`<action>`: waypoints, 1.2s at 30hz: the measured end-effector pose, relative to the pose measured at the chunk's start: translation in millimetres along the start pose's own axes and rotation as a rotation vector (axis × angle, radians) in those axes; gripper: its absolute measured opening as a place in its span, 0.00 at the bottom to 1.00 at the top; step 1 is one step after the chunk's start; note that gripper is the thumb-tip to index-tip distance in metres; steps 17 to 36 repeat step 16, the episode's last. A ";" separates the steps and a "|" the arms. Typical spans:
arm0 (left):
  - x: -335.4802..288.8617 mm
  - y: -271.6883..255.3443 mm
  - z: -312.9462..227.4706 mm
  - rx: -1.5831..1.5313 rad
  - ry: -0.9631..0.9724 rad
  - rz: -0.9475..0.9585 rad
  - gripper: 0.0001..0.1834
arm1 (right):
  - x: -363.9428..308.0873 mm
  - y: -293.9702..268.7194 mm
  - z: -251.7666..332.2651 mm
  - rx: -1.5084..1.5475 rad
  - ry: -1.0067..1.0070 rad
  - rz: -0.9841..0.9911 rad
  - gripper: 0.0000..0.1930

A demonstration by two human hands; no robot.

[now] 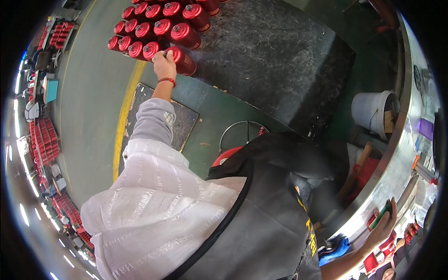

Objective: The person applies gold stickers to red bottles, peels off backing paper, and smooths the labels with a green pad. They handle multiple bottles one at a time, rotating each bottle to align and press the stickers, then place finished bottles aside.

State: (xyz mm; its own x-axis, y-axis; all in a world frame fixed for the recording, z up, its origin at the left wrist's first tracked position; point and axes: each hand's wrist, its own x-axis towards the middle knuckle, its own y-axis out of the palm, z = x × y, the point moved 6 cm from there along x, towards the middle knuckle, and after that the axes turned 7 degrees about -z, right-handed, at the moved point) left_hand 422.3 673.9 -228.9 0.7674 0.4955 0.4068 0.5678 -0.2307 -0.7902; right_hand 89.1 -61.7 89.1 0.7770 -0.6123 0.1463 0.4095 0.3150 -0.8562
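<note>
My left hand (165, 65) reaches out to the far end of a dark board, its fingers closed round the top of a red metal cylinder (184, 63). This cylinder leans at the near corner of a group of similar red cylinders (163, 28), each with a small fitting on top. A red bead bracelet circles the left wrist. Far to the lower right, over a metal bench, my right hand (385, 226) is bent round a small green piece (380, 214). Its exact kind is not clear, and red parts show close by.
The dark, scuffed board (270, 60) carries the cylinders. A white bucket (371, 112) stands beside the curved-looking metal bench (364, 210). A red round stool (228, 154) is near my body. Stacked red goods (44, 142) line the left side.
</note>
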 end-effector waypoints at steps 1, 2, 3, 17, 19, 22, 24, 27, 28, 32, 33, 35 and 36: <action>3.0 0.6 7.8 0.036 -0.040 0.015 0.21 | 0.0 1.1 0.1 0.001 -0.008 -0.004 0.21; 1.0 2.9 14.3 0.057 -0.093 0.029 0.22 | -0.8 1.4 -0.6 0.002 -0.015 -0.008 0.21; -2.6 4.1 20.8 0.078 -0.144 0.043 0.22 | -2.6 0.1 -3.3 -0.006 -0.024 -0.011 0.21; 18.7 40.3 -26.5 0.425 -0.099 0.242 0.33 | -68.2 -39.8 -26.5 0.053 -0.030 -0.186 0.19; 18.7 40.3 -26.5 0.425 -0.099 0.242 0.33 | -68.2 -39.8 -26.5 0.053 -0.030 -0.186 0.19; 18.7 40.3 -26.5 0.425 -0.099 0.242 0.33 | -68.2 -39.8 -26.5 0.053 -0.030 -0.186 0.19; 18.7 40.3 -26.5 0.425 -0.099 0.242 0.33 | -68.2 -39.8 -26.5 0.053 -0.030 -0.186 0.19; 18.7 40.3 -26.5 0.425 -0.099 0.242 0.33 | -68.2 -39.8 -26.5 0.053 -0.030 -0.186 0.19; 18.7 40.3 -26.5 0.425 -0.099 0.242 0.33 | -68.2 -39.8 -26.5 0.053 -0.030 -0.186 0.19; 18.7 40.3 -26.5 0.425 -0.099 0.242 0.33 | -68.2 -39.8 -26.5 0.053 -0.030 -0.186 0.19; 18.7 40.3 -26.5 0.425 -0.099 0.242 0.33 | -68.2 -39.8 -26.5 0.053 -0.030 -0.186 0.19; 18.7 40.3 -26.5 0.425 -0.099 0.242 0.33 | -68.2 -39.8 -26.5 0.053 -0.030 -0.186 0.19; 18.7 40.3 -26.5 0.425 -0.099 0.242 0.33 | -68.2 -39.8 -26.5 0.053 -0.030 -0.186 0.19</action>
